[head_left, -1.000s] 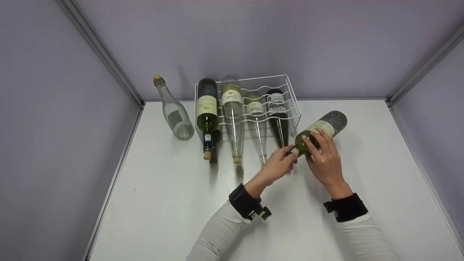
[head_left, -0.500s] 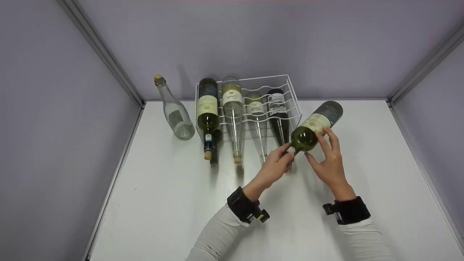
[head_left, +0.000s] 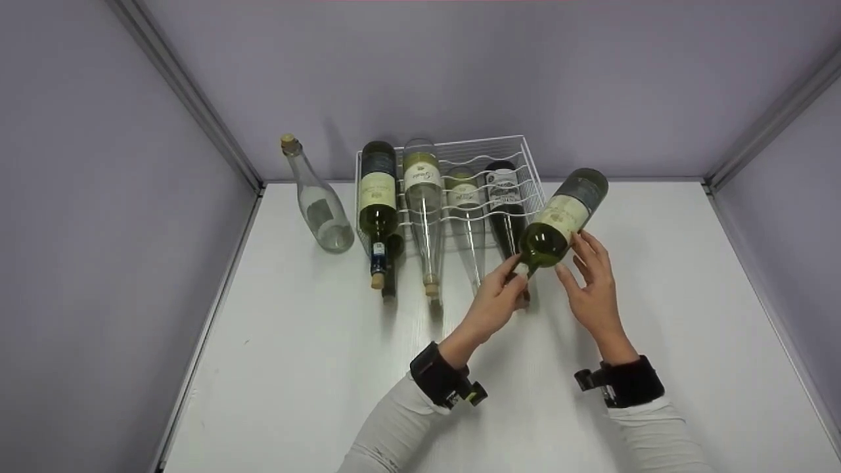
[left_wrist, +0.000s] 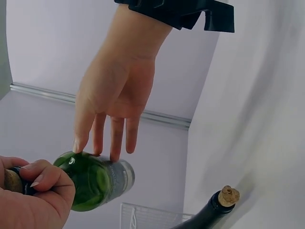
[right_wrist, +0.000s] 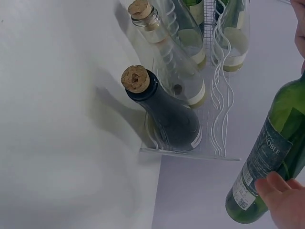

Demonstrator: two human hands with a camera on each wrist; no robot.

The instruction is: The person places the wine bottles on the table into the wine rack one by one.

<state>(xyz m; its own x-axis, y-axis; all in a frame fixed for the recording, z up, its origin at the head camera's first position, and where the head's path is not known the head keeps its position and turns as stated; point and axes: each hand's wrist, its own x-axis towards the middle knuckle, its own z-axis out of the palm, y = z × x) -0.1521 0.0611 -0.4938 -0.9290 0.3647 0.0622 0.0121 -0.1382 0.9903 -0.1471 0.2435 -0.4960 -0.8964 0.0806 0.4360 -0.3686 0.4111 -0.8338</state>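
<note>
My left hand point(head_left: 489, 305) grips a green wine bottle point(head_left: 564, 217) by its neck, with the cork point(left_wrist: 13, 181) showing past the fingers in the left wrist view. Slanted, the bottle points its base up and away to the right, beside the wire rack's right end. Fingers of my right hand point(head_left: 593, 299) touch the bottle's body from the right and below, extended rather than wrapped round it. A dark label point(right_wrist: 268, 148) on its underside shows in the right wrist view. The white wire rack point(head_left: 483, 140) stands at the back.
In the rack lie a green bottle point(head_left: 378, 190), two clear bottles point(head_left: 422, 180) and a dark bottle point(head_left: 504, 187), corks toward me. More bottle necks point(head_left: 389, 282) show beneath. Left of it a corked clear bottle point(head_left: 322, 213) stands on the white table point(head_left: 295, 368). Walls enclose the back and sides.
The held bottle has swung up and left toward the rack's right end, base rising. My right hand has loosened from round its body to a light touch at the side.
</note>
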